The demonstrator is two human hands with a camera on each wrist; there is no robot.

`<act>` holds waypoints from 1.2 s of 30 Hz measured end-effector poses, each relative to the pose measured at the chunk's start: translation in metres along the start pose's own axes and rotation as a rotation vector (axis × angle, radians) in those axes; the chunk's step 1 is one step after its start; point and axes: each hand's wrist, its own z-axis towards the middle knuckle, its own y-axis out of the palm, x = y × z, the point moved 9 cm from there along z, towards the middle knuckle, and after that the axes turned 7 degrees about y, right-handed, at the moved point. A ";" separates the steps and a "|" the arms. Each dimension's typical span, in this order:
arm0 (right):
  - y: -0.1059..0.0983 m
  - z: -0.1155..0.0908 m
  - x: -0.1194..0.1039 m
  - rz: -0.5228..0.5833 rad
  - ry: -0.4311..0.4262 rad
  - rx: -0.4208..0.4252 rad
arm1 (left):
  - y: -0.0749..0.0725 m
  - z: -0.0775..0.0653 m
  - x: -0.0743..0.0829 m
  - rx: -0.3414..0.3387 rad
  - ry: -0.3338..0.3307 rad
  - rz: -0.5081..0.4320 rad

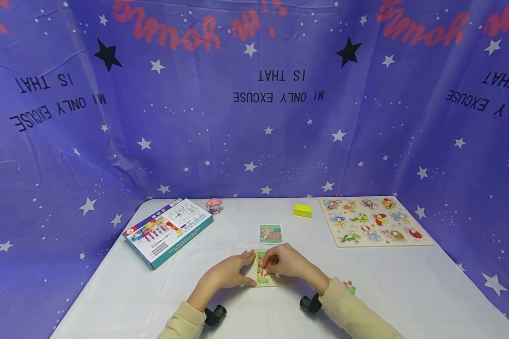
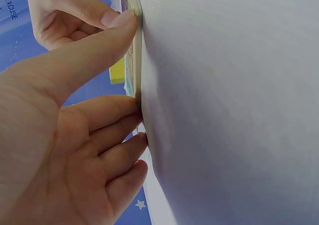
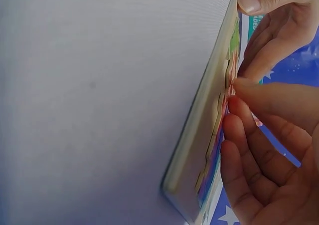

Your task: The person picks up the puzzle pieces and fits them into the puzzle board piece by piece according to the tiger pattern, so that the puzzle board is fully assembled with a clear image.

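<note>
A small wooden puzzle board [image 1: 275, 284] lies on the table between the hands, with a green and red picture area [image 1: 261, 278] showing on its left part. My left hand [image 1: 230, 271] touches the board's left edge, thumb near the close corner and fairly straight fingers toward the far one. Over the board, my right hand [image 1: 289, 261] pinches a red-and-white puzzle piece [image 3: 231, 80] with thumb and index finger, at the board's surface. Its other fingers hang loosely curled. The right hand hides much of the board in the head view. A picture card [image 1: 270, 233] with a brown animal lies just beyond.
A boxed toy set [image 1: 169, 230] lies at the left, near a pink figurine [image 1: 214, 205]. A yellow block [image 1: 302, 210] stands at the back. An insect puzzle board [image 1: 375, 223] lies at the right. A red and green piece [image 1: 349, 286] shows partly behind the right sleeve.
</note>
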 end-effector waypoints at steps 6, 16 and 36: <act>0.002 -0.001 -0.002 0.035 0.003 -0.012 | 0.000 0.000 0.000 -0.002 -0.006 0.012; 0.004 -0.001 -0.005 -0.005 0.030 0.010 | -0.001 -0.001 0.000 -0.008 -0.018 -0.011; -0.002 -0.019 -0.004 0.023 -0.041 -0.015 | 0.001 -0.001 -0.001 -0.003 -0.005 -0.005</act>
